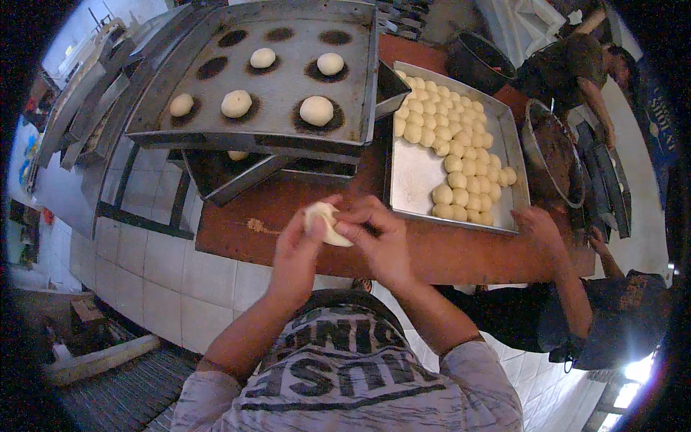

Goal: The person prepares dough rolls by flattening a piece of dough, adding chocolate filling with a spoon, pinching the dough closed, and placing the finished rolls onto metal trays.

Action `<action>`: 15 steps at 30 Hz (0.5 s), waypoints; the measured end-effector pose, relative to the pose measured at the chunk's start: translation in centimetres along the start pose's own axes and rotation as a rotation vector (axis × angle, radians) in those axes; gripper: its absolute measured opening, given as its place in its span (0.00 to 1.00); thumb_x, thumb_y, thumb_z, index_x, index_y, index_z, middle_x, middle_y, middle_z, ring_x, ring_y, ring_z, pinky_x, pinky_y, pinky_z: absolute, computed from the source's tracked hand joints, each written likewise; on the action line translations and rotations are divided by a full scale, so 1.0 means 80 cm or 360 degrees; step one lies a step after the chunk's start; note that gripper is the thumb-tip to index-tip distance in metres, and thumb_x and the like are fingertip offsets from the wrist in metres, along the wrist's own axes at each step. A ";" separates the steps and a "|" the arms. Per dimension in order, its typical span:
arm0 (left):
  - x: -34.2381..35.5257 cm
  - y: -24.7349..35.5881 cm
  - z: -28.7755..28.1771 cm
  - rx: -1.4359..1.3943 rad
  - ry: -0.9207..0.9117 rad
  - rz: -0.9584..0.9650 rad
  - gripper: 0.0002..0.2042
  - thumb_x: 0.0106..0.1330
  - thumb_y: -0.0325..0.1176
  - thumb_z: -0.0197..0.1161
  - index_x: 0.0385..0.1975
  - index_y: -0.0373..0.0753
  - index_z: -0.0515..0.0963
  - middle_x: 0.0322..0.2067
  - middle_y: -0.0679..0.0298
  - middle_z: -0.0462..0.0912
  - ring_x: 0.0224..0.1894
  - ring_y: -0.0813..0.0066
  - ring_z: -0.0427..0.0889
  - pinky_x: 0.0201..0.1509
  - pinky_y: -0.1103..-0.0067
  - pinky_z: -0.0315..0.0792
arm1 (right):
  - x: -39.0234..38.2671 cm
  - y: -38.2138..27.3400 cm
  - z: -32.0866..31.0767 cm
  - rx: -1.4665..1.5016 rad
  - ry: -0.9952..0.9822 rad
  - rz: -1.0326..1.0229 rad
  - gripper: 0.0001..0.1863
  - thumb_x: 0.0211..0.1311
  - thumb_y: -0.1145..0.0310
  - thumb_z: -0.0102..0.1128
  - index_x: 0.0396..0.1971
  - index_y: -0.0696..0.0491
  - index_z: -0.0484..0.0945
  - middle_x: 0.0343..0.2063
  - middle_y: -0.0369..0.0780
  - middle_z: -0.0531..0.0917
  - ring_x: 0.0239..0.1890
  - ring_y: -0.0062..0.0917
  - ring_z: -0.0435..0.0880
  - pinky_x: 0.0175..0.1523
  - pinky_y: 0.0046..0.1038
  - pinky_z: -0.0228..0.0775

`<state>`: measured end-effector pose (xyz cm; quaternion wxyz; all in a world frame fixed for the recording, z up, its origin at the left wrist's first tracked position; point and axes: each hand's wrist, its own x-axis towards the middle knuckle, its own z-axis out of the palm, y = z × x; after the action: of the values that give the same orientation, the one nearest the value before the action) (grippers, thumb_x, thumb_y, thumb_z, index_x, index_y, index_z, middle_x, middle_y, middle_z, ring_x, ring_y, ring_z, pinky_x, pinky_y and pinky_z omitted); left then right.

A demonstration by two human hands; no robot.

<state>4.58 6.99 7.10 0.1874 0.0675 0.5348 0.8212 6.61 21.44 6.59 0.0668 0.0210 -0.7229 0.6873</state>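
Note:
A pale piece of dough [325, 222], pulled out of round, is held between both my hands above the near edge of the table. My left hand [296, 237] cups it from the left, fingers wrapped round it. The fingers of my right hand [374, 234] pinch its right side. Beyond my hands, at the left, a large metal baking tray [252, 138] carries several round dough balls [317, 111], spaced apart near dark scorched circles. To the right lies another tray [421, 180], packed with rows of smaller dough balls [468, 147]; its near left part shows bare metal.
The baking tray rests on other stacked trays [237, 183] on the brown table [446, 252]. A large bowl [551, 155] of dark filling and a black tub [481, 57] stand right. One co-worker's hand [536, 223] is by the right tray; another person [576, 68] bends farther off.

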 end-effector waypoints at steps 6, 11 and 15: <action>0.002 0.016 0.004 -0.0055 0.0290 -0.0403 0.13 0.67 0.41 0.46 0.40 0.38 0.68 0.35 0.64 0.74 0.37 0.77 0.72 0.42 0.81 0.66 | -0.013 -0.022 -0.003 -0.1226 -0.0130 -0.0818 0.20 0.44 0.72 0.64 0.42 0.47 0.78 0.36 0.35 0.72 0.40 0.29 0.68 0.45 0.29 0.62; -0.014 -0.008 -0.005 0.0835 0.0008 0.0123 0.15 0.67 0.44 0.46 0.41 0.38 0.70 0.35 0.63 0.74 0.36 0.75 0.73 0.40 0.81 0.66 | -0.002 0.001 0.000 -0.0290 0.0059 -0.0119 0.11 0.47 0.70 0.62 0.34 0.49 0.80 0.35 0.40 0.73 0.42 0.34 0.68 0.48 0.33 0.62; -0.002 -0.002 -0.015 0.0255 0.0118 -0.0256 0.17 0.67 0.45 0.47 0.41 0.36 0.71 0.34 0.63 0.75 0.36 0.75 0.73 0.41 0.81 0.66 | -0.001 0.011 0.007 -0.0622 0.0060 -0.0235 0.09 0.48 0.73 0.62 0.33 0.50 0.81 0.34 0.39 0.72 0.42 0.30 0.69 0.48 0.28 0.61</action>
<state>4.37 5.96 6.45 0.2266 0.0087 0.6089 0.7601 6.53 20.95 5.72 0.1333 0.0477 -0.8376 0.5277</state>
